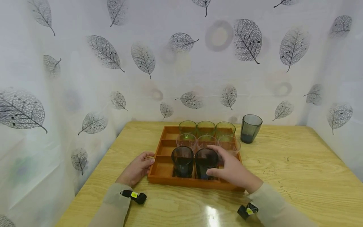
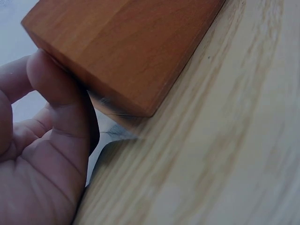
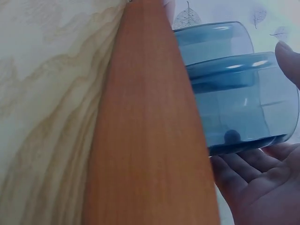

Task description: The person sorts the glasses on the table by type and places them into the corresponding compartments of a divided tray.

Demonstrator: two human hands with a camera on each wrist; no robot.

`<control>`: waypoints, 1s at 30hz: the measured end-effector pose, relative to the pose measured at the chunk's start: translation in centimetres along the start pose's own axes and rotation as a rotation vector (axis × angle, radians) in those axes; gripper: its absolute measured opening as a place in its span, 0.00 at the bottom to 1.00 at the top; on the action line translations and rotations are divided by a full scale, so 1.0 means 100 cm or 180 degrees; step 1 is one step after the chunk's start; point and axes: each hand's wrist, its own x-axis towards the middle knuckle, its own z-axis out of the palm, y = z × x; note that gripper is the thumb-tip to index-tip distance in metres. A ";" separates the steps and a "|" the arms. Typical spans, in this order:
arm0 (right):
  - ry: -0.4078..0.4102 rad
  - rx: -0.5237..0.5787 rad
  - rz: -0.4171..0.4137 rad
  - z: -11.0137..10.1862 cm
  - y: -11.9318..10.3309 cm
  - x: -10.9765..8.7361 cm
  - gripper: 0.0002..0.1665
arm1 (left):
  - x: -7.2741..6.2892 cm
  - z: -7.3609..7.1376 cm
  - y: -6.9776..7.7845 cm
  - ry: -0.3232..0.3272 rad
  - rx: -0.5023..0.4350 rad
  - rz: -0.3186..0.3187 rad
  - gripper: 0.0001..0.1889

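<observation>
A brown wooden tray (image 1: 170,181) with compartments stands on the table. Two dark grey drinking glasses are upright in its front row: one in the middle (image 1: 182,159), the other (image 1: 202,162) right of it. My right hand (image 1: 233,168) holds the right one, thumb in front and fingers round the far side; the right wrist view shows this hand (image 3: 267,187) beside the bluish-looking glass (image 3: 234,112). My left hand (image 1: 137,168) touches the tray's left wall with bent, relaxed fingers. Up close, its thumb (image 2: 58,79) meets the tray's corner (image 2: 126,61).
Green glasses (image 1: 206,127) fill part of the tray's back row, and clear glasses (image 1: 229,142) stand in the middle row. Another grey glass (image 1: 250,129) stands on the wooden table (image 1: 295,157) behind and right of the tray. A leaf-print curtain (image 1: 158,28) hangs behind the table.
</observation>
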 end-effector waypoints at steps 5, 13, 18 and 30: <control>0.0047 0.0088 -0.0121 -0.008 -0.007 -0.001 0.47 | 0.000 0.000 0.000 -0.0019 -0.0002 0.0020 0.20; 0.0142 0.0459 -0.0306 -0.031 -0.006 0.003 0.46 | -0.001 -0.001 0.001 -0.0100 -0.0018 0.0059 0.22; 0.0337 0.0331 -0.0296 -0.052 0.000 0.003 0.45 | -0.001 -0.001 0.000 -0.0113 -0.0013 0.0072 0.22; 0.0796 0.0031 -0.0144 -0.105 0.007 0.001 0.47 | -0.001 -0.002 -0.001 -0.0096 -0.0004 0.0103 0.20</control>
